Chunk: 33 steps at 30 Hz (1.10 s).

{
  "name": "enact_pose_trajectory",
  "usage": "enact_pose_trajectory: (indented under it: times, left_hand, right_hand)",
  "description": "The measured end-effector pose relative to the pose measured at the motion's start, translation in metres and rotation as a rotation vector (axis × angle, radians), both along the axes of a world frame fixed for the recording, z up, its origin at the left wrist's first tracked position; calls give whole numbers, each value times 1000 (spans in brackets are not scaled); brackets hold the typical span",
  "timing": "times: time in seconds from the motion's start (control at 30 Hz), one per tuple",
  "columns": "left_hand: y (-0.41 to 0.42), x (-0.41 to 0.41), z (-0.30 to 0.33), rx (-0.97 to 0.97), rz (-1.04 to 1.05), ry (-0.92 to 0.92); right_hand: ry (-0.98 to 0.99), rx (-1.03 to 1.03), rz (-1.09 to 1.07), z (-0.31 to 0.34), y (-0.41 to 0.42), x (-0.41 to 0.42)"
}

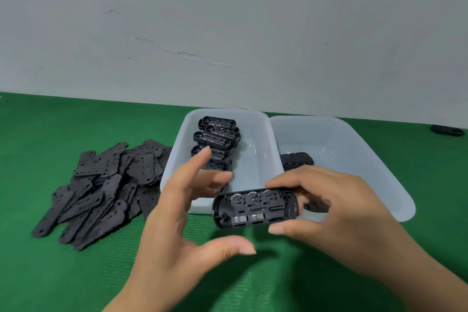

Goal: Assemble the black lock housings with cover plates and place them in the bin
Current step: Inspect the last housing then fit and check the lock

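Note:
My right hand [336,213] grips a black lock housing [254,208] by its right end, open side facing me, above the green mat in front of the bins. Just left of the housing, my left hand [182,213] hovers with fingers and thumb spread, holding nothing. A heap of flat black cover plates [101,190] lies on the mat at the left. The left white bin [263,159] holds several open housings [217,139]. The right white bin [374,159] holds a few black assembled pieces [297,159], partly hidden by my right hand.
The green mat [76,273] covers the table up to a pale wall at the back. A small black object [447,130] lies at the far right edge of the mat. The two bins stand side by side, touching.

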State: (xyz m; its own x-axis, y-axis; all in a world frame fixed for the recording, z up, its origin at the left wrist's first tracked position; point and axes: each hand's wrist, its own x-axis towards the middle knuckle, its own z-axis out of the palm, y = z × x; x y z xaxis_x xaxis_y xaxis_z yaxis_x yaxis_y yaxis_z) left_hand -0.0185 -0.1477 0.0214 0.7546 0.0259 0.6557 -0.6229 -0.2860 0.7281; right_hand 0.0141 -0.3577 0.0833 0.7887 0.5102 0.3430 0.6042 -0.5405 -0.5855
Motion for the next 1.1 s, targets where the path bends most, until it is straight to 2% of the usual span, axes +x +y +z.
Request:
enact_pose_trajectory:
  times: [0.13,0.27,1.1]
  left_hand:
    - [-2,-2,8,49,-40,27]
    - [-6,-5,13,-6,-77,43]
    - [-6,-11,17,-25,-59,39]
  right_hand:
    - [-35,34,53,7,-6,-9]
    - [-35,54,87,11,-7,-13]
    - [-45,17,94,16,-7,-20]
